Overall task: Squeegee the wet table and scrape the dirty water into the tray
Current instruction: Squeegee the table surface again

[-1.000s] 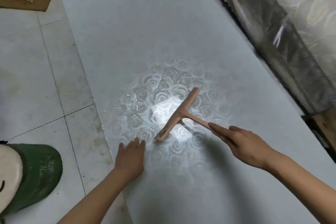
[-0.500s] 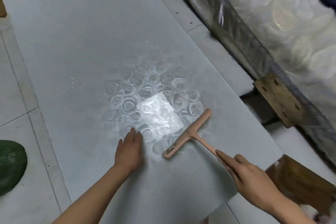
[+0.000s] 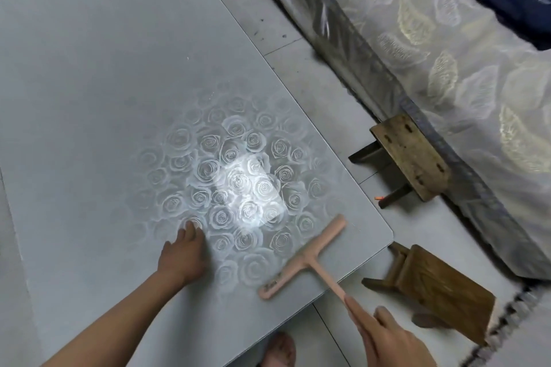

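The right hand [image 3: 387,340] is closed around the handle of the squeegee [image 3: 304,256], whose blade lies near the table's [image 3: 89,98] right near corner. The left hand [image 3: 185,253] presses flat, fingers spread. No tray is visible; the next pull probably needs it under the edge.

Left hand [image 3: 183,253] is palm down, fingers together and pointing away from the body, flat w/ fingertips [image 3: 190,225] pressed down, thumb tucked along the side. Left forearm runs in bare from the bottom left corner, pretty much straight, wrist in line w/ the arm. Right hand [image 3: 390,340] sits at the bottom edge, back of the hand up, closed round a thin pink handle [image 3: 328,278], index finger stretched out along it toward the front, thumb on the right side. Only the right wrist shows, rest of that arm is out of frame.
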